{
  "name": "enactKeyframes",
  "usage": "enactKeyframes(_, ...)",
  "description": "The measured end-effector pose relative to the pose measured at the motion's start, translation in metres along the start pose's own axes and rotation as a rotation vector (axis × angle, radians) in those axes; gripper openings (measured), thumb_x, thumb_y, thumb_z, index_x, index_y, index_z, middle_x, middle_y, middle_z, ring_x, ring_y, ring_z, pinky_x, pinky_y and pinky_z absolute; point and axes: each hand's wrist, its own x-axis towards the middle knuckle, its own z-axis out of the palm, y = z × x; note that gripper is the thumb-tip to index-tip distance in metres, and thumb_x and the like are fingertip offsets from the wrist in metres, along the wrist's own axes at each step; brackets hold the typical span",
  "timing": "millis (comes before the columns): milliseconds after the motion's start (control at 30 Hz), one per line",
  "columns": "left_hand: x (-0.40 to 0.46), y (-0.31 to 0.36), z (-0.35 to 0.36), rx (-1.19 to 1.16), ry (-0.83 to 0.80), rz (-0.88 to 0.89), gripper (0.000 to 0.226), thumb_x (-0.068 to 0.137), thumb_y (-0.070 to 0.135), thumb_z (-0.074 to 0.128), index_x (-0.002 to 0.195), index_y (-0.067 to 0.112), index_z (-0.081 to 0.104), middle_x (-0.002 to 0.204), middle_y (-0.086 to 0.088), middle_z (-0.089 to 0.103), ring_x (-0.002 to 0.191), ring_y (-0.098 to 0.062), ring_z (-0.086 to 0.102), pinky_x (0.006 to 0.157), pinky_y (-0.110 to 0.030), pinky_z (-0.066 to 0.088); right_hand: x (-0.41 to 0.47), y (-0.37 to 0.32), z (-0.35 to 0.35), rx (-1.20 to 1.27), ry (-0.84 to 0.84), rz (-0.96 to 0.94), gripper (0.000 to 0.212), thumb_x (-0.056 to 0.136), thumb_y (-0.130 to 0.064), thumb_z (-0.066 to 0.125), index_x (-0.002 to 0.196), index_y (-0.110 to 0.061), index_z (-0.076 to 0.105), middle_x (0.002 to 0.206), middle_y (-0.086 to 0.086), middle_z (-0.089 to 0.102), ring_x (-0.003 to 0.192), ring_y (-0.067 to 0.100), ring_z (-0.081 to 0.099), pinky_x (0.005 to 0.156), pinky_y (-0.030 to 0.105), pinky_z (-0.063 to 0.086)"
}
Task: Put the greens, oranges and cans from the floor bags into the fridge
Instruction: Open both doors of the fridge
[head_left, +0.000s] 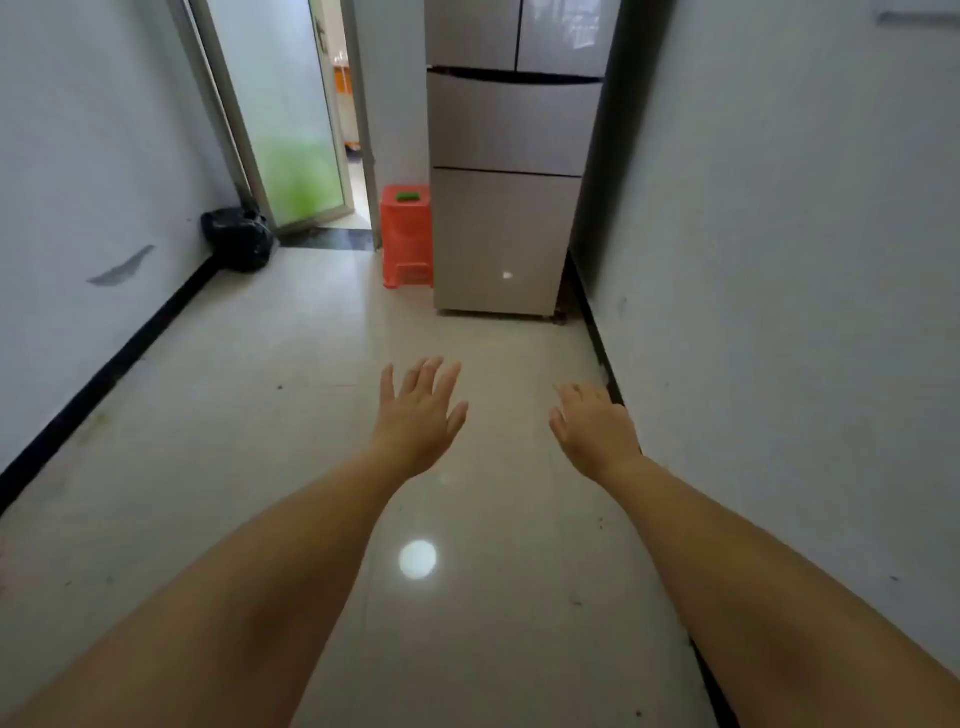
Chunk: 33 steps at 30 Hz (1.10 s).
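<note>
Both forearms reach forward over pale floor. Left hand spread flat, fingers straight, holding nothing. Right hand likewise extended, empty. Fridge ahead, doors closed.

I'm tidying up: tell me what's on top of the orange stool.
A small green thing lies on the stool; too blurred to identify. Nothing else shows on top.

fridge top cut off, black bag contents hidden

head cam: on my head | looks forward-down my corridor | fridge ahead, far end | single view
</note>
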Motion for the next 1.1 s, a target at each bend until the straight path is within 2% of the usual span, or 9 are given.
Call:
enactKeyframes(133,0.030,-0.009,0.013,0.016,-0.068,0.001,0.058,0.100,0.045,0.020,0.151,0.022,0.007,0.159,-0.002,0.008,0.147,-0.020,0.003,0.118,-0.050,-0.003,0.027,0.010,0.013,0.074,-0.101,0.055,0.038,0.099,-0.029,0.035,0.130,-0.012,0.048,0.129,0.013,0.053,0.111,0.033,0.053,0.085,0.036,0.045)
enactKeyframes(267,0.080,-0.015,0.027,0.059,-0.114,0.052,0.058,0.100,0.046,0.020,0.151,0.022,0.006,0.159,-0.002,0.007,0.147,-0.019,0.003,0.118,-0.050,-0.002,0.074,0.024,0.024,0.085,-0.212,0.056,0.040,0.100,-0.029,0.032,0.135,-0.013,0.043,0.134,0.013,0.048,0.115,0.031,0.051,0.088,0.036,0.044)
enactKeyframes(400,0.160,-0.019,0.039,0.034,-0.127,0.052,0.059,0.099,0.046,0.023,0.151,0.022,0.008,0.159,-0.003,0.010,0.147,-0.021,0.008,0.120,-0.048,0.003,0.146,0.049,0.033,0.089,-0.227,0.063,0.041,0.100,-0.030,0.032,0.137,-0.013,0.040,0.136,0.012,0.047,0.116,0.030,0.051,0.089,0.037,0.044)
enactKeyframes(600,0.303,-0.016,0.039,-0.056,-0.111,-0.014,0.059,0.098,0.045,0.028,0.150,0.022,0.013,0.155,-0.006,0.023,0.142,-0.024,0.025,0.117,-0.042,0.018,0.283,0.099,0.024,0.100,-0.276,0.029,0.042,0.101,-0.028,0.032,0.139,-0.011,0.038,0.137,0.013,0.045,0.117,0.031,0.049,0.092,0.036,0.041)
enactKeyframes(833,0.443,-0.021,0.029,-0.098,-0.072,-0.050,0.058,0.098,0.044,0.032,0.150,0.021,0.016,0.153,-0.008,0.025,0.138,-0.026,0.032,0.114,-0.041,0.023,0.430,0.140,0.006,0.051,-0.270,-0.012,0.043,0.101,-0.026,0.031,0.139,-0.009,0.035,0.138,0.016,0.041,0.119,0.032,0.045,0.092,0.036,0.040)
enactKeyframes(1100,0.616,-0.060,0.042,-0.134,-0.035,-0.092,0.058,0.097,0.044,0.034,0.148,0.021,0.020,0.149,-0.009,0.031,0.132,-0.029,0.039,0.109,-0.041,0.031,0.607,0.168,0.015,0.004,-0.183,-0.047,0.047,0.100,-0.036,0.031,0.142,-0.014,0.030,0.136,0.013,0.041,0.117,0.032,0.047,0.090,0.042,0.045)
